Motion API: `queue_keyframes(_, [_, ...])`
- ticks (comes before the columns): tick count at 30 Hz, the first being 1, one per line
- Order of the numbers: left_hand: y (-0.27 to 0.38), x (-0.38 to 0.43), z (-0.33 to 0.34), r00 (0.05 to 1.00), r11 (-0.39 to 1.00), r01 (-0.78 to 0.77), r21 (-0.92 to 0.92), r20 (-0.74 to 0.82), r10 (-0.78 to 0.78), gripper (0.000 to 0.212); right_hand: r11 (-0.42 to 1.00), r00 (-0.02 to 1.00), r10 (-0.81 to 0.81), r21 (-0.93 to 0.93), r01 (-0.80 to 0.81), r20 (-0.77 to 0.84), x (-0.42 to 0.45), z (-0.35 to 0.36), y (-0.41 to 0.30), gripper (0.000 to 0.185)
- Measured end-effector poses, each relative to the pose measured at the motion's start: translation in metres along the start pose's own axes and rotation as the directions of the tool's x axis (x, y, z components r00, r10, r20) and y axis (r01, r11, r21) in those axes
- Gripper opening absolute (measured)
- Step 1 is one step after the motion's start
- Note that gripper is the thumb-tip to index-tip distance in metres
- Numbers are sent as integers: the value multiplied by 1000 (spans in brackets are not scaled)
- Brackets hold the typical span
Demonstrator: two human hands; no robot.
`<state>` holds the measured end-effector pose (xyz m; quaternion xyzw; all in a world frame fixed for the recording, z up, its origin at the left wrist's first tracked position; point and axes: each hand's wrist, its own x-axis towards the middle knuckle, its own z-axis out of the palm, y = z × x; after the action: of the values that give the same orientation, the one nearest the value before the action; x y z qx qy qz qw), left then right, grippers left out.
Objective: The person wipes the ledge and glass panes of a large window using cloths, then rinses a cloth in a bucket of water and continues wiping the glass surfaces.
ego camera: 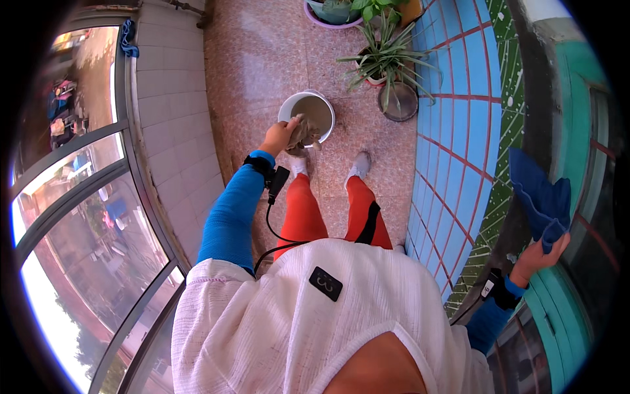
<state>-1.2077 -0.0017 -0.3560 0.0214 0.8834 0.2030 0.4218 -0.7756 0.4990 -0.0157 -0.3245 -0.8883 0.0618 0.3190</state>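
My left hand [278,137] grips a bunched, wet-looking brown cloth [303,136] over the near left rim of a white bucket [282,112]. Murky grey-brown water [311,112] fills much of the bucket, which stands on the floor just beyond my feet. Far to the right, my right hand [540,257] pinches a corner of a dark blue cloth [539,194]. That cloth lies spread against the dark ledge [512,216] beside the green window frame [566,123]. Part of the bucket's near rim is hidden by the brown cloth.
Blue wall tiles [453,147] run along my right. Ahead stand a spiky potted plant [384,56], a dark round dish [398,102] and a purple-rimmed basin [330,17]. Metal-framed windows [98,182] line the left, with another blue cloth [129,39] hanging there. Black cables [269,221] cross my front.
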Motion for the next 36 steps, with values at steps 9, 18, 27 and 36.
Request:
queue_keyframes(9, [-55,110,65,995,986,-102,132,-1,103,50,917,976,204,-362,-165,73,-58,36,33,49])
queue_keyframes(18, [-177,278,172,974,977,-180,117,-118,194,40,863,907,375,-287,-417,-190,-46,-5,59,58])
queue_keyframes(27, [-153,290,239,910,733,-406,546,315,269,49,771,902,361,-468,-431,-236,-42,-13,48,56])
queue_keyframes(36, [-210,293,264,908,751,-420,509,238,346,19,730,893,376,-515,-449,-246,-47,-6,41,55])
